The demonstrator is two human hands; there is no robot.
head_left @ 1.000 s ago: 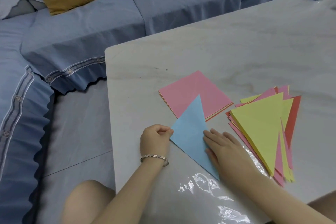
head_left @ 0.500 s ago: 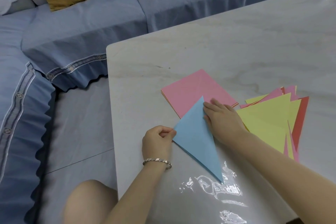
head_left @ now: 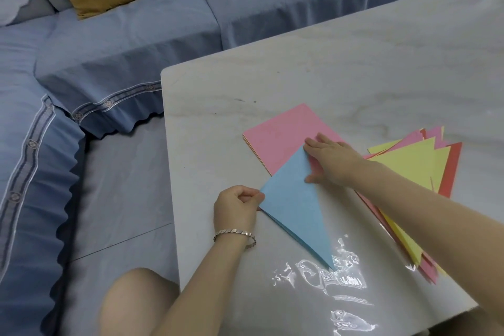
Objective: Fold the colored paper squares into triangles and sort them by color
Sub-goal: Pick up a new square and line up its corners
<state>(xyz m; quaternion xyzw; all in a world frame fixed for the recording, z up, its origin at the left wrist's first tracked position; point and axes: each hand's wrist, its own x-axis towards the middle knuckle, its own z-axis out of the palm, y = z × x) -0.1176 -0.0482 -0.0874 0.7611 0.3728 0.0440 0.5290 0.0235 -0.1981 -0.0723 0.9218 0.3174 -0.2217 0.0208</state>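
Since the blue triangle already lies flat with its two layers matched, the step in hand is judged to be the pressing of its crease. It is set at the near left part of the table, its upper tip lapping onto the pink stack of squares. Its left corner is pinched by the left hand, whose fingers are curled onto the paper. The upper end of its long edge is pressed by the right hand, whose fingers are laid out straight and flat, with nothing gripped.

For the next move, pressure along the long edge down to the near tip is probably called for; that tip rests at a patch of crinkled clear plastic, where slipping may be expected. After that a place of its own is needed, since no blue is seen in the pile of folded triangles lying just right of the stack, under the right forearm. Yellow, pink and red are mixed there, so the sorting is judged not yet done. More unfolded squares are left in the stack.
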